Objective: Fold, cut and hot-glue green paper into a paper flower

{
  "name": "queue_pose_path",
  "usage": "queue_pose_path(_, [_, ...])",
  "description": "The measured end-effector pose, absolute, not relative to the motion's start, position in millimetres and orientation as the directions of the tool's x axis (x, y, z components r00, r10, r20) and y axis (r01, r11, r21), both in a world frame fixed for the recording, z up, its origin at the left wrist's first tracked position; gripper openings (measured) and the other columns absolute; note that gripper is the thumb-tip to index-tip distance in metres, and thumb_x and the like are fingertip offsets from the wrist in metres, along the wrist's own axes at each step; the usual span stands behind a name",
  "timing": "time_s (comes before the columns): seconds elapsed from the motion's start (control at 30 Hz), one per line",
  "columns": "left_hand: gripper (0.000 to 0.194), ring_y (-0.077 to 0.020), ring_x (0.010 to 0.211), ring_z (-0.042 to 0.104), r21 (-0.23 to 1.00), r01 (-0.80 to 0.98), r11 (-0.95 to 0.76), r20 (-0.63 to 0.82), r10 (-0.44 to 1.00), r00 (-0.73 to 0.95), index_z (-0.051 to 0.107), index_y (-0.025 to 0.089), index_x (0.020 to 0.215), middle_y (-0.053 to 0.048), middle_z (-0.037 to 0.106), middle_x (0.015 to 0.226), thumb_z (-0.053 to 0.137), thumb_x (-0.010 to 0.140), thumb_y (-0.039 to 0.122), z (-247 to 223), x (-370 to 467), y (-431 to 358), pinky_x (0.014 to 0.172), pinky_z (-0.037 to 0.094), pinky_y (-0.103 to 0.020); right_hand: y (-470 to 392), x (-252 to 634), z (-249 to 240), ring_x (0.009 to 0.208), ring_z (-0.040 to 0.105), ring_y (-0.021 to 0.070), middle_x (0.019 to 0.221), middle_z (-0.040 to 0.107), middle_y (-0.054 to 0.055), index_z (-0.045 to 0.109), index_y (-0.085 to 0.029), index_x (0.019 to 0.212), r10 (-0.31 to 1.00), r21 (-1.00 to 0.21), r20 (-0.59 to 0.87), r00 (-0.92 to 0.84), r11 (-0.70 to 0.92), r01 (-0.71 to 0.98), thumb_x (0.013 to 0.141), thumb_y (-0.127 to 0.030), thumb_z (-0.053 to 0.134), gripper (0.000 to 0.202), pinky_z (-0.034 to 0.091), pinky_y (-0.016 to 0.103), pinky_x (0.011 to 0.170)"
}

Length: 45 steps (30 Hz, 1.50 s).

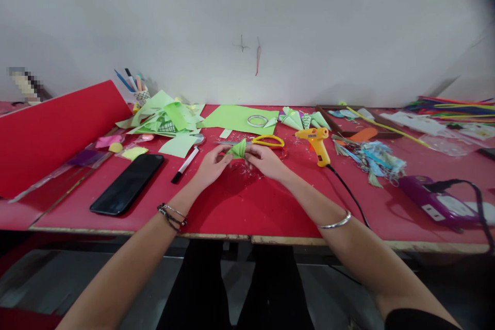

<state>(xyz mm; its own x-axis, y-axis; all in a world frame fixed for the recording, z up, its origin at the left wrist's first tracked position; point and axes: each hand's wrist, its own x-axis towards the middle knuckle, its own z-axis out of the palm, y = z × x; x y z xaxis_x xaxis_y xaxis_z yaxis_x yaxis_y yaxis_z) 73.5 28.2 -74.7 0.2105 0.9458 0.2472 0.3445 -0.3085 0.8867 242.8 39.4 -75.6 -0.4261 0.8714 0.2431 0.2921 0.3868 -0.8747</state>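
A small rolled piece of green paper [238, 150], cone-like in shape, is held between my two hands above the red table [247, 211]. My left hand [212, 165] pinches its left side, and my right hand [267, 161] grips the right side. Just behind the paper lie scissors [274, 141] with yellow handles. A marker [185, 165] with a black cap rests left of my left hand. To the right of my right hand is a yellow glue gun [315, 143] with a black cord. Fingertips partly hide the paper's edges.
Green paper scraps [166, 118] are heaped at the back left, near a pen cup [141, 95]. A phone [127, 184] lies front left. Finished-looking paper cones [296, 119], tassels [373, 157] and a purple power strip [433, 201] occupy the right. A white partition [193, 36] stands behind.
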Motion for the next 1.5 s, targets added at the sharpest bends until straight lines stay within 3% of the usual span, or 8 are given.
queue_pose_path(0.13, [0.026, -0.0122, 0.078, 0.053, 0.887, 0.308, -0.344, 0.290, 0.934, 0.207, 0.054, 0.014, 0.090, -0.002, 0.059, 0.084, 0.040, 0.079, 0.033, -74.0, 75.0, 28.2, 0.071, 0.042, -0.023, 41.3, 243.9, -78.1, 0.054, 0.049, 0.0096, 0.064, 0.055, -0.001, 0.053, -0.016, 0.078, 0.869, -0.830, 0.375, -0.324, 0.470, 0.300, 0.074, -0.022, 0.047, 0.010, 0.041, 0.024, 0.055])
queue_pose_path(0.4, [0.027, -0.0085, 0.054, 0.051, 0.920, 0.236, -0.314, 0.240, 0.925, 0.296, 0.050, 0.014, 0.088, 0.003, 0.050, 0.061, 0.044, 0.078, 0.038, -76.0, 74.6, 27.8, 0.063, 0.042, -0.023, 40.3, 243.6, -77.2, 0.060, 0.053, 0.0113, 0.068, 0.058, 0.002, 0.055, -0.015, 0.076, 0.866, -0.832, 0.444, -0.230, 0.494, 0.252, 0.071, -0.023, 0.051, 0.010, 0.043, 0.025, 0.060])
queue_pose_path(0.73, [0.033, -0.0066, 0.054, 0.051, 0.926, 0.198, -0.321, 0.236, 0.903, 0.360, 0.048, 0.014, 0.095, -0.001, 0.053, 0.080, 0.052, 0.073, 0.039, -73.7, 75.2, 24.4, 0.059, 0.043, -0.023, 43.2, 244.3, -78.4, 0.052, 0.048, 0.0082, 0.061, 0.052, -0.002, 0.052, -0.015, 0.073, 0.893, -0.890, 0.358, -0.272, 0.414, 0.189, 0.072, -0.027, 0.051, 0.012, 0.041, 0.023, 0.054])
queue_pose_path(0.9, [0.038, -0.0075, 0.054, 0.050, 0.933, 0.188, -0.307, 0.228, 0.907, 0.354, 0.046, 0.014, 0.099, 0.000, 0.055, 0.075, 0.054, 0.071, 0.038, -76.6, 75.2, 26.0, 0.056, 0.043, -0.023, 43.7, 243.7, -77.1, 0.047, 0.044, 0.0068, 0.054, 0.049, -0.005, 0.049, -0.017, 0.070, 0.930, -0.945, 0.234, -0.285, 0.287, 0.159, 0.073, -0.031, 0.050, 0.014, 0.038, 0.021, 0.048])
queue_pose_path(1.2, [0.045, -0.0069, 0.055, 0.047, 0.945, 0.156, -0.287, 0.207, 0.896, 0.393, 0.046, 0.014, 0.101, -0.002, 0.054, 0.078, 0.061, 0.065, 0.038, -78.0, 76.3, 24.9, 0.051, 0.041, -0.020, 41.9, 243.1, -73.3, 0.047, 0.046, 0.0054, 0.055, 0.052, -0.004, 0.050, -0.016, 0.070, 0.967, -0.995, 0.096, -0.236, 0.084, -0.063, 0.070, -0.032, 0.054, 0.016, 0.041, 0.019, 0.050])
queue_pose_path(1.5, [0.032, -0.0074, 0.054, 0.049, 0.919, 0.188, -0.346, 0.272, 0.903, 0.332, 0.046, 0.014, 0.099, 0.001, 0.052, 0.071, 0.043, 0.079, 0.039, -78.9, 74.7, 27.7, 0.059, 0.042, -0.023, 42.8, 243.0, -76.5, 0.060, 0.052, 0.0086, 0.067, 0.056, -0.001, 0.053, -0.016, 0.074, 0.953, -0.971, 0.235, -0.192, 0.241, 0.006, 0.066, -0.026, 0.057, 0.013, 0.045, 0.024, 0.062])
